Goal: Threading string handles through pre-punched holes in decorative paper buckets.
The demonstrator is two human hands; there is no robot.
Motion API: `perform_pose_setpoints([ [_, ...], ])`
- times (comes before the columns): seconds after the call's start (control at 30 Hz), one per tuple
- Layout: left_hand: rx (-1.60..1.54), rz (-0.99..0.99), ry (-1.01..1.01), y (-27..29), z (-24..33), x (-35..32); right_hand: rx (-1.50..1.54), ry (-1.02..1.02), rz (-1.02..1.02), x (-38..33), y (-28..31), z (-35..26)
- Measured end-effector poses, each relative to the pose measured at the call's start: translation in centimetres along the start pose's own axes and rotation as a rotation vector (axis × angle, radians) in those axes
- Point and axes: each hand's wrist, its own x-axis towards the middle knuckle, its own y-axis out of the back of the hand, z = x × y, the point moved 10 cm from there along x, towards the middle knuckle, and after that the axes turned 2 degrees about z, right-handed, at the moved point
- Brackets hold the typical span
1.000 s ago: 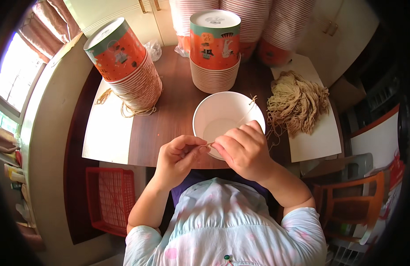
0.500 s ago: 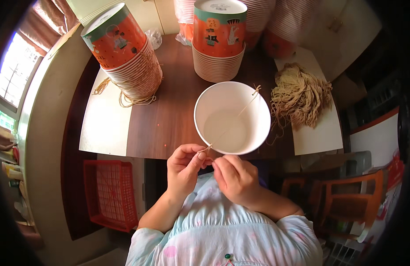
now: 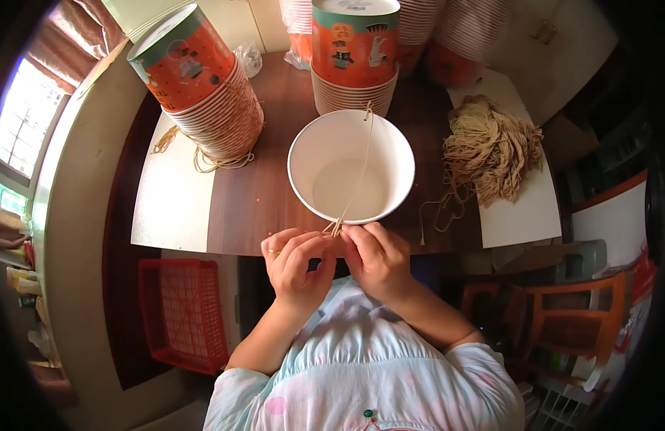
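A white round paper bucket (image 3: pixel 307 151) stands open side up near the table's front edge. A thin tan string (image 3: pixel 362 176) runs across its mouth, from a small knot at the far rim to loops at the near rim. My left hand (image 3: pixel 298 262) pinches the string just left of those loops, its fingers curled. Close beside it, my right hand (image 3: pixel 379 260) is closed with thumb and forefinger on the string, against the near rim. The exact ends of the string are hidden by my fingers.
Stacked orange-and-green buckets (image 3: pixel 196 65) with string around them lean at the left. Another bucket stack (image 3: pixel 354 47) stands behind the white bucket. A heap of tan string (image 3: pixel 494 147) lies at the right. Below are a red crate (image 3: pixel 185 312) and a wooden chair (image 3: pixel 573 316).
The white bucket has shifted left and away from me and turned, bringing its far knot to the back. Both hands have moved up against the near rim, still on the string.
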Motion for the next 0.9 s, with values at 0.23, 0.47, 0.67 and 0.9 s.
perform_pose_setpoints([
  [0.23, 0.145, 0.171, -0.034, 1.7, -0.3, -0.1, 0.070, 0.025, 0.001, -0.1, -1.2, -0.6],
  [0.47, -1.066, 0.154, 0.932, -3.0, -8.6, -4.4, 0.011, 0.016, -0.043, -0.1, -2.7, -0.6],
  [0.67, -1.154, 0.089, 0.955, -3.3, -8.3, -4.2, 0.542, -0.256, -0.067, 0.4, -3.5, 1.4],
  [0.9, -1.077, 0.116, 0.904, -2.8, -8.1, -4.3, 1.009, -0.703, -0.158, -1.5, -6.1, 3.6],
])
